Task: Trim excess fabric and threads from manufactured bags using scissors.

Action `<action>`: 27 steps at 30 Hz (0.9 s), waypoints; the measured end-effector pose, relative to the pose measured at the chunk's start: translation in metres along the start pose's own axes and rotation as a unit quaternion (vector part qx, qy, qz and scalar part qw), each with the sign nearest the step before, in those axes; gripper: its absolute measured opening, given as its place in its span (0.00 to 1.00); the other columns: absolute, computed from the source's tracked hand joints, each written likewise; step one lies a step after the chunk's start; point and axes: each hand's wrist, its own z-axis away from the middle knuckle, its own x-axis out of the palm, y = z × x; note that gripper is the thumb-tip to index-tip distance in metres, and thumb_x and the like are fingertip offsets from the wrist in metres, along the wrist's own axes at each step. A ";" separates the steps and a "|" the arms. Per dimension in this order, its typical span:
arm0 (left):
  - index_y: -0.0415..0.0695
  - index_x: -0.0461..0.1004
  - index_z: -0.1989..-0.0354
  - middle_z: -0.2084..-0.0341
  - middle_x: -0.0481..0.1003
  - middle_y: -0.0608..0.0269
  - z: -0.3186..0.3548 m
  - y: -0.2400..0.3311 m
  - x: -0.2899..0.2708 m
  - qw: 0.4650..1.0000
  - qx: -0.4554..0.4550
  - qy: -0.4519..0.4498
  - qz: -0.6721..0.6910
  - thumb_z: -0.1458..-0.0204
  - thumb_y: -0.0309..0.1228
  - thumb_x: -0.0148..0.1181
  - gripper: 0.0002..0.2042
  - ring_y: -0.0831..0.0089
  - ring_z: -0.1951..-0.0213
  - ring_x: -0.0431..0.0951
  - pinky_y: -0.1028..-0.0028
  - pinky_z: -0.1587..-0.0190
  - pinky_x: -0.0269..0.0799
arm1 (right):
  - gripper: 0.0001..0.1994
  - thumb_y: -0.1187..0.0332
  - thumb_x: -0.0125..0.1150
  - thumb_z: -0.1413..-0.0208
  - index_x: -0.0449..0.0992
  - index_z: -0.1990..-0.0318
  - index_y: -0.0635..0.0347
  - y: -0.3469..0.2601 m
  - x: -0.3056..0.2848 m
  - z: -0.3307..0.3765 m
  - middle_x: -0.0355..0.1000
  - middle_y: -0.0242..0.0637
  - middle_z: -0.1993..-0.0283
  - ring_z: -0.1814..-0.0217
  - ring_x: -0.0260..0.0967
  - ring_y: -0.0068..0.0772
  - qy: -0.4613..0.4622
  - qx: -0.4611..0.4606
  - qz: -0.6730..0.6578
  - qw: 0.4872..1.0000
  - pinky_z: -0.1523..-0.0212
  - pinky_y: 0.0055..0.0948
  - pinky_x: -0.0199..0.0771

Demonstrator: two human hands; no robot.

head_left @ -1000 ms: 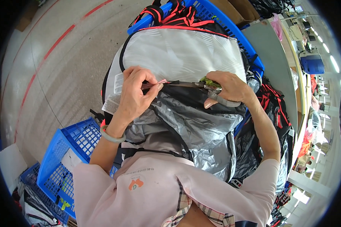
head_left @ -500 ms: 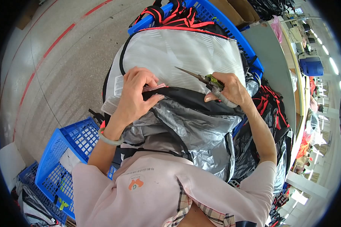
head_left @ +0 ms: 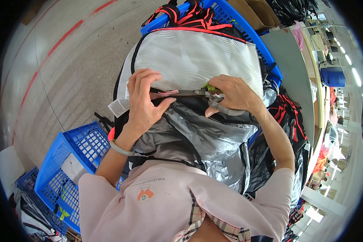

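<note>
Two hands working with scissors on a bag held in the lap.

Head view: the right hand (head_left: 236, 94) is clenched around the grey handles of a pair of scissors (head_left: 197, 93), whose blades lie flat along the dark edge of a white and silver bag (head_left: 197, 60). The left hand (head_left: 143, 101) pinches that edge by the blade tips. A blue crate (head_left: 74, 149) stands on the floor to the left.

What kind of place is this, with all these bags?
Probably a bag-sewing workshop. The right hand works small snips along a half-made bag, blue crates hold more bags, and a blue machine stands on a worktable behind.
</note>
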 end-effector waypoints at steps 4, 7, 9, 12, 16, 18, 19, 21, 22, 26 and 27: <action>0.42 0.63 0.46 0.49 0.65 0.52 0.001 0.002 0.000 0.999 -0.028 0.025 0.009 0.72 0.27 0.75 0.38 0.53 0.45 0.61 0.58 0.43 0.57 | 0.28 0.49 0.71 0.65 0.70 0.65 0.63 -0.005 0.002 0.000 0.69 0.42 0.69 0.63 0.67 0.52 0.021 0.006 -0.017 1.000 0.65 0.43 0.67; 0.42 0.62 0.45 0.48 0.64 0.50 0.002 0.002 0.001 0.998 -0.046 0.030 0.016 0.71 0.27 0.74 0.39 0.53 0.45 0.61 0.58 0.43 0.58 | 0.30 0.46 0.71 0.67 0.70 0.69 0.65 -0.006 0.005 0.002 0.68 0.44 0.73 0.67 0.66 0.56 0.033 0.003 -0.015 0.999 0.68 0.43 0.66; 0.41 0.62 0.45 0.48 0.65 0.52 0.003 0.001 0.001 0.999 -0.040 0.033 0.012 0.70 0.29 0.75 0.38 0.53 0.45 0.62 0.59 0.43 0.59 | 0.31 0.44 0.72 0.68 0.69 0.71 0.66 -0.007 0.007 0.003 0.67 0.45 0.74 0.69 0.65 0.58 0.034 0.003 -0.021 0.999 0.70 0.42 0.65; 0.42 0.66 0.49 0.49 0.65 0.55 0.003 0.000 0.001 0.999 -0.032 0.031 0.006 0.69 0.30 0.74 0.33 0.54 0.45 0.62 0.59 0.43 0.58 | 0.33 0.43 0.73 0.71 0.68 0.70 0.66 -0.006 0.006 0.006 0.66 0.45 0.76 0.72 0.64 0.56 0.113 0.016 -0.042 0.993 0.70 0.40 0.65; 0.44 0.72 0.67 0.51 0.67 0.58 0.005 -0.002 0.003 1.000 0.015 -0.018 0.000 0.66 0.29 0.72 0.17 0.55 0.47 0.64 0.58 0.43 0.56 | 0.34 0.44 0.74 0.72 0.67 0.68 0.66 -0.003 0.003 0.011 0.65 0.45 0.75 0.71 0.64 0.52 0.135 0.049 -0.067 0.987 0.68 0.41 0.65; 0.44 0.72 0.72 0.53 0.68 0.59 0.007 -0.002 0.004 1.000 0.011 -0.016 0.010 0.65 0.28 0.71 0.13 0.56 0.47 0.65 0.58 0.44 0.56 | 0.35 0.43 0.74 0.72 0.66 0.67 0.66 -0.003 0.006 0.013 0.66 0.45 0.72 0.69 0.64 0.53 0.119 0.047 -0.080 0.989 0.67 0.41 0.65; 0.45 0.71 0.76 0.54 0.69 0.60 0.007 -0.003 0.004 1.000 -0.004 -0.020 0.019 0.64 0.27 0.70 0.11 0.57 0.48 0.65 0.58 0.44 0.56 | 0.35 0.43 0.74 0.72 0.66 0.67 0.66 -0.002 0.007 0.014 0.66 0.45 0.72 0.69 0.64 0.53 0.121 0.048 -0.080 0.988 0.67 0.41 0.65; 0.44 0.72 0.75 0.54 0.70 0.59 0.007 -0.004 0.003 0.999 0.010 -0.037 0.012 0.64 0.27 0.70 0.11 0.58 0.48 0.66 0.60 0.44 0.58 | 0.36 0.43 0.74 0.73 0.66 0.67 0.66 -0.001 0.010 0.016 0.66 0.45 0.72 0.68 0.65 0.54 0.124 0.046 -0.085 0.988 0.67 0.41 0.65; 0.44 0.73 0.73 0.55 0.71 0.58 0.008 -0.005 0.002 0.999 0.013 -0.051 0.006 0.63 0.27 0.70 0.11 0.59 0.48 0.67 0.63 0.45 0.60 | 0.36 0.43 0.74 0.73 0.66 0.67 0.66 -0.001 0.011 0.018 0.66 0.45 0.72 0.68 0.65 0.54 0.125 0.051 -0.088 0.987 0.67 0.41 0.65; 0.43 0.72 0.70 0.56 0.72 0.58 0.007 -0.006 0.001 0.997 0.016 -0.081 0.013 0.65 0.27 0.71 0.14 0.59 0.47 0.66 0.63 0.43 0.59 | 0.36 0.42 0.73 0.73 0.67 0.66 0.65 0.001 0.010 0.020 0.67 0.44 0.71 0.67 0.66 0.52 0.127 0.043 -0.062 0.989 0.66 0.41 0.67; 0.43 0.71 0.65 0.55 0.71 0.57 0.007 -0.005 0.001 0.998 -0.008 -0.063 0.014 0.65 0.28 0.72 0.18 0.58 0.46 0.66 0.62 0.43 0.59 | 0.36 0.41 0.73 0.72 0.68 0.65 0.65 0.001 0.009 0.019 0.67 0.43 0.71 0.66 0.67 0.50 0.147 0.017 -0.045 0.988 0.66 0.40 0.67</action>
